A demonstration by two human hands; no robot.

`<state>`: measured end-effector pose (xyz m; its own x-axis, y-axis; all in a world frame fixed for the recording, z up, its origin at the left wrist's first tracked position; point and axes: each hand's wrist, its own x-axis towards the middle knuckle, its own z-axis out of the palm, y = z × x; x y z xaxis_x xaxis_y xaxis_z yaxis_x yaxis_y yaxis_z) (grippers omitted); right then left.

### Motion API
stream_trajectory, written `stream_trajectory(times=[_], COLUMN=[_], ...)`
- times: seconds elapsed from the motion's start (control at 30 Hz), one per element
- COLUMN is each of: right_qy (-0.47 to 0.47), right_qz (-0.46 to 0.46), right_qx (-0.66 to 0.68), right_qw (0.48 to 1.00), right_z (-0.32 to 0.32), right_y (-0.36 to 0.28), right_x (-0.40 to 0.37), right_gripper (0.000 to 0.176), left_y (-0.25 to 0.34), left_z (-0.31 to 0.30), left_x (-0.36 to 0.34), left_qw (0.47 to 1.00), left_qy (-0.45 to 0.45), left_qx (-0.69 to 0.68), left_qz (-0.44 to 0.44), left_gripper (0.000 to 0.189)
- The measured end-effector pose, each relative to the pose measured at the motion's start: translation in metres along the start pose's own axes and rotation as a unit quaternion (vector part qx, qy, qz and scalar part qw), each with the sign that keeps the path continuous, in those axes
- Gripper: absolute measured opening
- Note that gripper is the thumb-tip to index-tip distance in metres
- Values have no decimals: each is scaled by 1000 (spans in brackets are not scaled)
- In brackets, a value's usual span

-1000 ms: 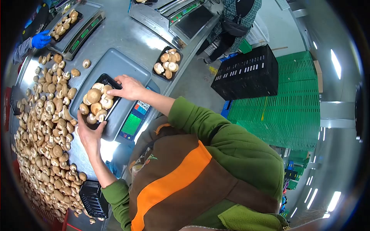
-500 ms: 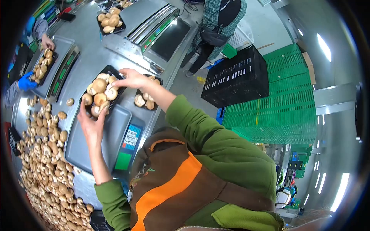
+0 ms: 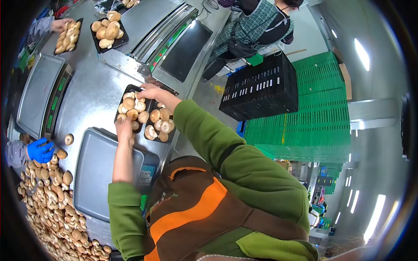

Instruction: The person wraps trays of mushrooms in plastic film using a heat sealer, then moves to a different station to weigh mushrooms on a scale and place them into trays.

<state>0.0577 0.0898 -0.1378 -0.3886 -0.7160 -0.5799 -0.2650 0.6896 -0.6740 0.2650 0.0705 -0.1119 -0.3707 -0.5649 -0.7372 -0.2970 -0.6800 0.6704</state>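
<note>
A black tray of brown mushrooms (image 3: 130, 106) rests on the steel table beside a second filled tray (image 3: 160, 124). My left hand (image 3: 123, 127) grips its near end, fingers partly hidden by the hand itself. On the far right corner of the same tray lies my right hand (image 3: 150, 92), its fingers at the rim and the mushrooms. Nearer to me is a scale with a bare grey platform (image 3: 106, 172), its keypad partly under my left forearm.
Loose mushrooms (image 3: 56, 204) are heaped at the lower left, near a co-worker's blue-gloved hand (image 3: 40, 150). The co-worker's other hand (image 3: 62, 24) holds a filled tray. Another scale (image 3: 40, 93), a steel machine (image 3: 174, 48), a further filled tray (image 3: 109, 33) and stacked crates (image 3: 261, 87) stand around.
Both my hands have moved the tray off the scale, to the right, beside the other filled tray. The co-worker's tray has left its scale, and the gloved hand has moved down to the heap.
</note>
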Motion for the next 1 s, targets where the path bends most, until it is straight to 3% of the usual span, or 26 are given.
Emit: stream_trajectory(times=[0.03,0.1,0.17,0.23,0.33,0.4,0.47,0.57,0.6,0.67,0.73,0.77,0.83,0.87,0.93,0.97,1.0], right_qy=[29,25,32,50,93,137,110,8,-44,-118,-205,-254,-345,-403,-498,-547,-536], right_qz=[-1,-13,-30,-57,-77,-135,-189,-259,-253,-258,-310,-335,-339,-292,-322,-272,-319], right_qx=[13,-20,-49,-104,-197,-148,-59,49,65,30,3,-31,-91,-127,-103,-113,-122], right_qw=[1000,999,998,992,973,970,974,965,964,958,928,907,871,858,799,784,772], right_z=[1,-1,0,-5,-8,-3,12,64,88,132,195,227,304,343,423,459,499], right_y=[2,9,15,6,-16,-12,-54,-98,-111,-141,-158,-166,-164,-161,-139,-130,-116], right_x=[-4,-4,-2,-18,-45,-47,-94,-142,-159,-194,-232,-252,-284,-302,-337,-355,-370], right_gripper=[62,62,67,75,76,63,48,36,34,32,27,27,29,29,28,31,33], left_y=[-3,-1,-3,-2,23,8,-16,-77,-96,-153,-205,-224,-267,-287,-322,-333,-342], left_z=[0,3,4,2,-15,-44,-83,-143,-158,-191,-225,-239,-265,-277,-293,-296,-301], left_x=[3,-4,-3,-8,-85,-131,-180,-239,-258,-277,-293,-308,-327,-337,-355,-362,-369], left_qw=[1000,998,981,979,984,972,949,953,934,889,794,785,749,745,768,768,788], left_qy=[1,-20,-58,-87,-101,-111,-136,2,131,305,469,495,526,538,500,509,491], left_qx=[-4,-54,-151,-158,-144,-141,-149,-100,-27,33,168,246,325,317,351,342,320], left_qz=[-5,-33,-112,-96,41,151,243,286,330,341,348,279,239,234,190,187,187], left_gripper=[61,44,50,48,44,39,32,30,25,19,22,28,33,33,37,37,40])
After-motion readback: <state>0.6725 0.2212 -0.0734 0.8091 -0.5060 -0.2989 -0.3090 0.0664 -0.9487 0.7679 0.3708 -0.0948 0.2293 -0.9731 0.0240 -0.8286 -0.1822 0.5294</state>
